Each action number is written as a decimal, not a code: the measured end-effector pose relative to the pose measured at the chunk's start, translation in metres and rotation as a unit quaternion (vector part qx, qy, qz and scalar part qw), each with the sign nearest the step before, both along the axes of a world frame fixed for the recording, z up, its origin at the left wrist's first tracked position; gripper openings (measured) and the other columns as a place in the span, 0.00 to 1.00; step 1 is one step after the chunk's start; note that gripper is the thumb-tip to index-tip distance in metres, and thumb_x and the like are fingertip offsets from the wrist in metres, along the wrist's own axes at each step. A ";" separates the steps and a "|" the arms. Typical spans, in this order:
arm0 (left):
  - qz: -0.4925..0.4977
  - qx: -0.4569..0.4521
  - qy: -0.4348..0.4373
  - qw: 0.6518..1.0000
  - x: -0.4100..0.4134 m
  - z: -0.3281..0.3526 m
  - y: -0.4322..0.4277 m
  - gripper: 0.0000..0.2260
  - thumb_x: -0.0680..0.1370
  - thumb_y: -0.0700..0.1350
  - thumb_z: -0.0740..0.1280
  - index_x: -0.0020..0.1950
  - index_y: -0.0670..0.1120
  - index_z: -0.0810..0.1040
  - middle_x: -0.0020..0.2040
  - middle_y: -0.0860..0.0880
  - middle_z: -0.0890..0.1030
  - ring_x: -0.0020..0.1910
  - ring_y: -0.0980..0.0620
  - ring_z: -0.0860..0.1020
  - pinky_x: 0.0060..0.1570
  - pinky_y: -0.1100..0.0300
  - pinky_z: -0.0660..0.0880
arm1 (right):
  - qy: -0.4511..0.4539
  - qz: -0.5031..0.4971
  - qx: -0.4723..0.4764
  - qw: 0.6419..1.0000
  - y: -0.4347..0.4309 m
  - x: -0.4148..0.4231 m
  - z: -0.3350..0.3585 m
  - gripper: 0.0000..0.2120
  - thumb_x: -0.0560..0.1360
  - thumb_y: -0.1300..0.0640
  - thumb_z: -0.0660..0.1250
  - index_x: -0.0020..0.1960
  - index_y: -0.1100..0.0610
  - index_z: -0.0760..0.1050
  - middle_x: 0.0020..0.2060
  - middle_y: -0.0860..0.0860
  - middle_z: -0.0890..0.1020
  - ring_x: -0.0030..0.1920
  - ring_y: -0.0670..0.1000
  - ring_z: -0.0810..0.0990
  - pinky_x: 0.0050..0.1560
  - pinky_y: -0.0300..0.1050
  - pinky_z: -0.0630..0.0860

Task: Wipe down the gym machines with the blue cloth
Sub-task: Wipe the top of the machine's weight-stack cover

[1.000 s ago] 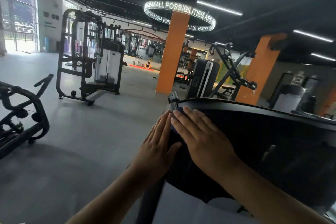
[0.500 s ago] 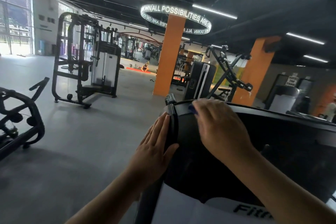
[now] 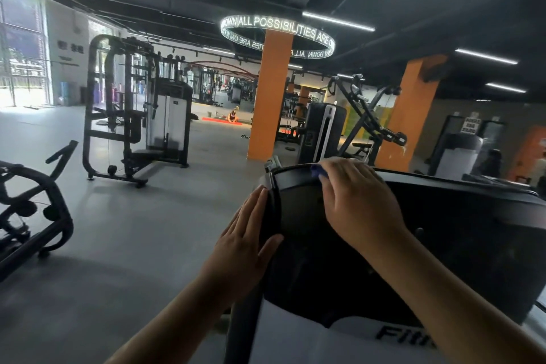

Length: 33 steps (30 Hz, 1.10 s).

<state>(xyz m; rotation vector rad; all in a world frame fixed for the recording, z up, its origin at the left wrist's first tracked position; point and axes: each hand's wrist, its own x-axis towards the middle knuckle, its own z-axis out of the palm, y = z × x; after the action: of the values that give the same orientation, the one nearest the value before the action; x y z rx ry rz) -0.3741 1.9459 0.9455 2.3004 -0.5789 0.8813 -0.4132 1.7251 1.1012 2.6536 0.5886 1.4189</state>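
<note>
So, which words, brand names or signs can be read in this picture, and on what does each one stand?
"DOWN ALL POSSIBILITIES ARE": lit ring sign round the orange pillar; its far side shows mirrored.
"Fitn": white panel of the near machine, cut off by the right forearm.
Wall lettering, far left: too blurred to read.
Paper sign, far right: too blurred to read.

Hands: 2, left hand [image 3: 243,242] and right hand [image 3: 359,204]. Blue cloth [image 3: 318,172]: 1. Gym machines clearly countable: 4, namely near black machine [image 3: 443,230], cable station [image 3: 167,118], bent frame [image 3: 65,216] at left edge, lever machine [image 3: 313,127]; further ones behind too small to count. Orange pillars up front: 2, centre pillar [image 3: 270,97], right pillar [image 3: 409,115]. Ring sign [image 3: 277,27]: 1. Seated person [image 3: 233,117]: 1.
</note>
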 end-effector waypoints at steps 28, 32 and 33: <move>-0.001 0.161 -0.100 0.982 0.010 0.033 0.027 0.30 0.91 0.53 0.56 0.90 0.48 0.48 0.90 0.49 0.49 0.89 0.50 0.48 0.87 0.44 0.56 | -0.004 0.106 -0.332 0.937 -0.018 0.004 -0.103 0.26 0.90 0.59 0.44 0.87 0.57 0.58 0.87 0.56 0.59 0.87 0.59 0.54 0.86 0.61 0.54; 0.047 0.260 -0.180 0.947 0.016 0.044 0.034 0.31 0.90 0.51 0.58 0.90 0.45 0.51 0.90 0.44 0.49 0.89 0.45 0.49 0.85 0.36 0.55 | -0.011 0.072 -0.254 0.964 -0.031 0.005 -0.074 0.27 0.90 0.58 0.38 0.88 0.56 0.54 0.87 0.55 0.55 0.87 0.60 0.51 0.86 0.63 0.53; 0.048 0.280 -0.195 0.939 0.015 0.048 0.036 0.31 0.90 0.51 0.59 0.90 0.45 0.52 0.90 0.44 0.49 0.89 0.44 0.49 0.85 0.35 0.55 | -0.015 0.067 -0.233 0.970 -0.031 0.004 -0.075 0.27 0.90 0.59 0.39 0.88 0.57 0.53 0.88 0.55 0.54 0.87 0.61 0.50 0.86 0.63 0.54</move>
<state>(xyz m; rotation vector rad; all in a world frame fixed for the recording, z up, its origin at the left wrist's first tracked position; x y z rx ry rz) -0.3591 1.9816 0.9940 2.6826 -1.0006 1.3796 -0.4092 1.6941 1.0257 2.2531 0.9773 1.1652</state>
